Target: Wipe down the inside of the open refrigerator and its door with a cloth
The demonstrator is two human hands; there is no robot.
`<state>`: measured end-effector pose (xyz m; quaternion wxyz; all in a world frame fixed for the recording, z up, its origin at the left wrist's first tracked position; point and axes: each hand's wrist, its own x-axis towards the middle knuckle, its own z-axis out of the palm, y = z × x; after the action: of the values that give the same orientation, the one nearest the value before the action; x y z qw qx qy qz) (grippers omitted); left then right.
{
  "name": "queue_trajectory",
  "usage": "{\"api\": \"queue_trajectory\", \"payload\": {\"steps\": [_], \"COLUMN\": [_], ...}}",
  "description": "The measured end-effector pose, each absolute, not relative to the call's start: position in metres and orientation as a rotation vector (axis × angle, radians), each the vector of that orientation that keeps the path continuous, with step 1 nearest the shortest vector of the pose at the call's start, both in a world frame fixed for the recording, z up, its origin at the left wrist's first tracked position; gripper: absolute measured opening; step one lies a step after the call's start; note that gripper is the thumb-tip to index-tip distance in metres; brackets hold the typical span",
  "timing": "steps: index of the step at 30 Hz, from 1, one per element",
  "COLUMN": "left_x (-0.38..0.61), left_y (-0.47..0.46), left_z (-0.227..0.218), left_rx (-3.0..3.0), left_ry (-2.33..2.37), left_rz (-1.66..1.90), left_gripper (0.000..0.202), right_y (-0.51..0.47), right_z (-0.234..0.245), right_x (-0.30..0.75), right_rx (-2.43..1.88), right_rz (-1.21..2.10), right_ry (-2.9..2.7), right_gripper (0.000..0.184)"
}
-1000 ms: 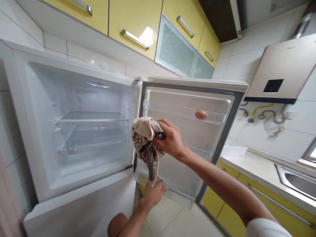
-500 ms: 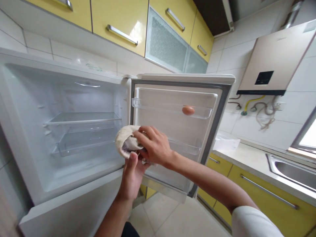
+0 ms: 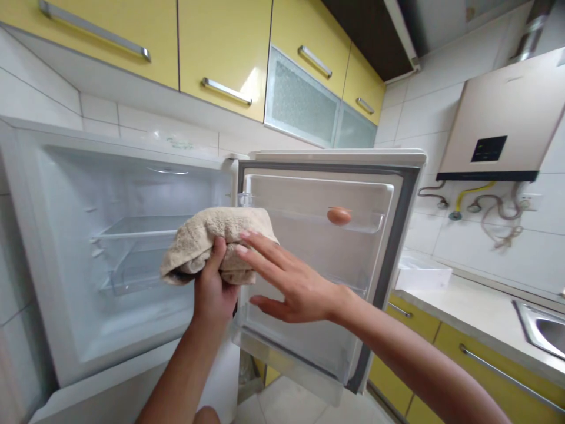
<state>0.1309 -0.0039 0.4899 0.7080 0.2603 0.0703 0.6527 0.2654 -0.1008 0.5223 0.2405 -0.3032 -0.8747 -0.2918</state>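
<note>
A folded beige cloth point(image 3: 229, 224) is gripped from below by my left hand point(image 3: 214, 288), thumb pressed on its near side. My right hand point(image 3: 295, 277) has its fingers stretched out, the tips at the cloth's right side; whether they touch it I cannot tell. Behind the cloth stands an open fridge point(image 3: 88, 318) with glass shelves point(image 3: 136, 225) in it. Its door point(image 3: 282, 247) is swung out to the right. One brown egg point(image 3: 339, 216) sits in the upper door rack point(image 3: 368, 222).
Yellow cabinets point(image 3: 225, 47) hang above the fridge. On the right are a water heater point(image 3: 494, 118) with hoses beneath, a counter point(image 3: 477, 300) with a white box point(image 3: 424, 274), and a sink point(image 3: 525, 321). Tiled floor point(image 3: 286, 403) shows below the door.
The cloth has been turned and now shows a broader folded face, further left. My right hand has loosened from it and its fingers have straightened. The view has shifted slightly upward.
</note>
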Motion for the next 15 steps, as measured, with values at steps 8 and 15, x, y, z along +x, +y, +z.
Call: {"api": "queue_trajectory", "payload": {"steps": [8, 15], "left_x": [0.142, 0.157], "left_y": [0.097, 0.142], "left_z": [0.530, 0.559], "left_rx": [0.660, 0.839], "left_ry": [0.274, 0.220], "left_rz": [2.119, 1.745], "left_gripper": [0.043, 0.030], "right_y": [-0.170, -0.152], "right_z": [0.552, 0.555], "right_x": [0.418, 0.526], "right_rx": [-0.630, -1.243], "right_rz": [-1.325, -0.556], "right_ry": [-1.481, -0.879], "right_gripper": [0.061, 0.112]}}
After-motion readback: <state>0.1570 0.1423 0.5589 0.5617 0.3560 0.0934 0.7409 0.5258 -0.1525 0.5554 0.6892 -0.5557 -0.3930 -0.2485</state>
